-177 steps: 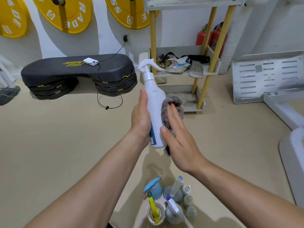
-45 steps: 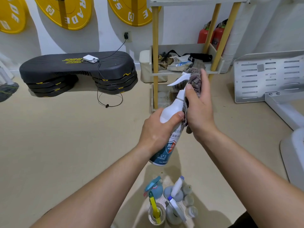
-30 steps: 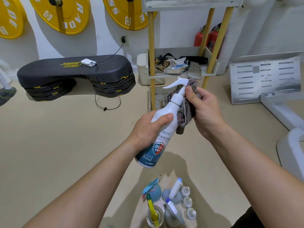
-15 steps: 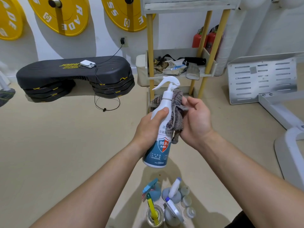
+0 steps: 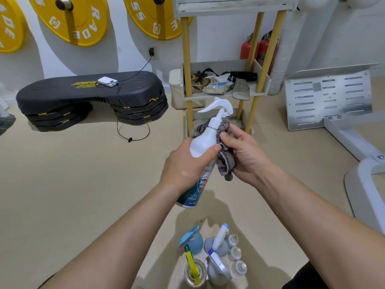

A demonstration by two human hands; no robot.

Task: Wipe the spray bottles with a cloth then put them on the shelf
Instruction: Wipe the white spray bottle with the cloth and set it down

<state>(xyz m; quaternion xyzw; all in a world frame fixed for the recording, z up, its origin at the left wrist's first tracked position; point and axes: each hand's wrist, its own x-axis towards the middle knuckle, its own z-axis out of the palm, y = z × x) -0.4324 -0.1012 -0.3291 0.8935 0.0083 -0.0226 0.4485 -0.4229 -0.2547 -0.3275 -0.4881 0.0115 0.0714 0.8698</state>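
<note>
Gripping the white spray bottle [image 5: 203, 140], left hand [image 5: 183, 165]; right hand [image 5: 248, 155] pinching the cloth [image 5: 226, 161] against its neck, cluttered shelf [image 5: 186, 59] behind.

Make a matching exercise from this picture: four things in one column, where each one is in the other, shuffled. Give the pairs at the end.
Things
1. white spray bottle
2. cloth
3. white device with a cable
4. red fire extinguishers

Places
A. on the black step platform
B. gripped in the right hand
C. behind the shelf
D. gripped in the left hand

Pairs: 1-D, 2-B, 3-A, 4-C
</note>
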